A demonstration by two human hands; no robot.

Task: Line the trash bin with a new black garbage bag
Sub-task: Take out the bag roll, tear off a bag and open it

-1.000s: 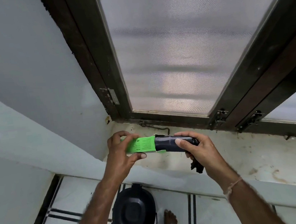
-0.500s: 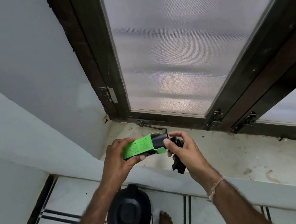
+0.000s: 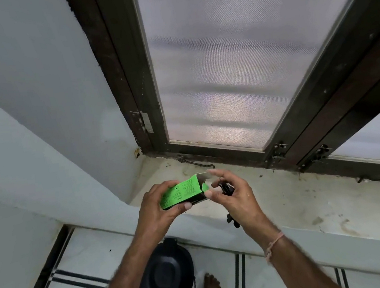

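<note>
Black garbage bag (image 3: 227, 187): bunched inside the right hand, above the window sill. A dark fold shows between the fingers and a short tail hangs below the heel of the hand.
Floor (image 3: 79, 267): pale tiles with dark stripes, at the lower left.
Left hand (image 3: 158, 203): wrapped round the left half of the green box, fingers over the top and thumb underneath. It holds the box the same way as a second ago.
Trash bin (image 3: 166, 275): black with its lid shut, standing on the floor under the left forearm, well below the bag.
Green box (image 3: 181, 193): held in the air over the sill's near edge, with its right end tilted up and the end flap standing open.
Change at the box: a second ago a dark roll stuck far out of the right end, and half a second ago only a stub showed. Now nothing pokes out.
Foot (image 3: 211, 283): bare, on the tiles just right of the bin.
Right hand (image 3: 236, 198): its thumb tip touches the open end of the box and its index finger reaches up toward the flap. The other fingers curl over the bag. Earlier it gripped the roll itself.
Thread band (image 3: 273, 245): tied round the right wrist.
Sill (image 3: 312, 200): stained and pale, running off to the right.
Window frame (image 3: 336, 90): dark wood around a mesh pane (image 3: 222, 67).
</note>
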